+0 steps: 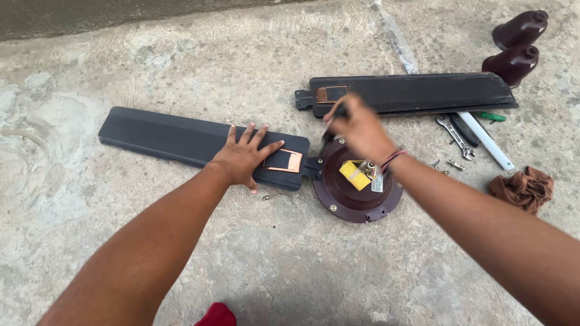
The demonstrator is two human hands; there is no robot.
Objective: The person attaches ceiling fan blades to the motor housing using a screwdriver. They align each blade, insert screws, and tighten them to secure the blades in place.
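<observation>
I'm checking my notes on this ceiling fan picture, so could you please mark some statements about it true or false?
1. The left hand lies flat on the dark fan blade beside the round motor housing. True.
2. The second blade is attached to the motor. False: it lies apart, farther back on the concrete floor.
3. A wrench lies right of the motor. True.
4. The right hand rests on the brown cloth. False: it is above the motor's edge, gripping a dark tool; the cloth lies far right.
</observation>
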